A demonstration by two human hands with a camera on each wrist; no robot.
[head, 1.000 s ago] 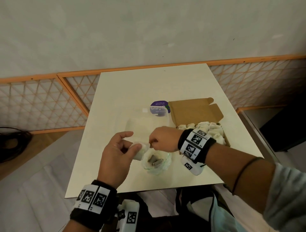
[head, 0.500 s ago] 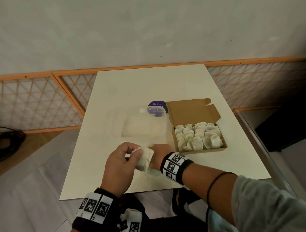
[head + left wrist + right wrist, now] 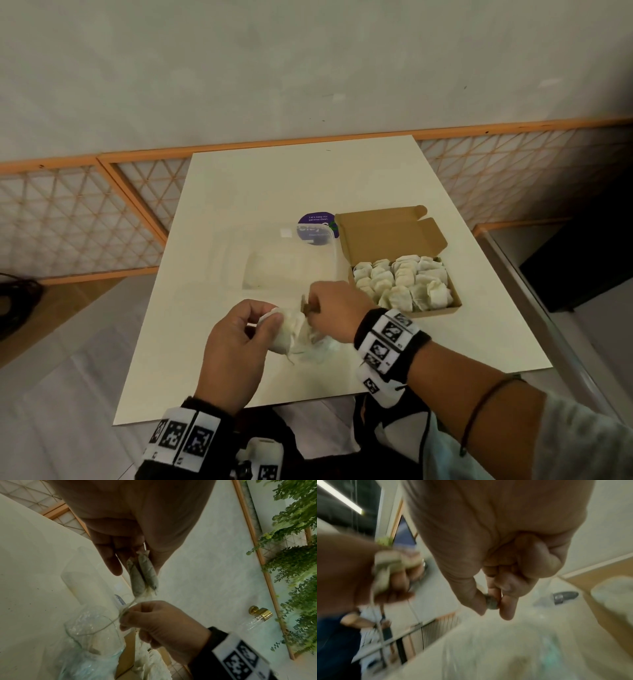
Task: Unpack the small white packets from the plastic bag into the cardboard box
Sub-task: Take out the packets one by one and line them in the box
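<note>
My left hand pinches two small white packets above the crumpled plastic bag near the table's front edge. In the left wrist view the two packets hang from my fingers, and a thin string runs from them to my right hand. My right hand is right beside the left and pinches a small brown tag between thumb and fingers. The open cardboard box lies to the right, holding several white packets.
A clear plastic container lies just behind my hands, with a round purple label at its far right corner. The box's lid flap stands open at the back. A lattice railing runs behind the table.
My right hand dipped towards the bag, then rose a little with the tag pinched. My left hand has kept its hold on the packets.
</note>
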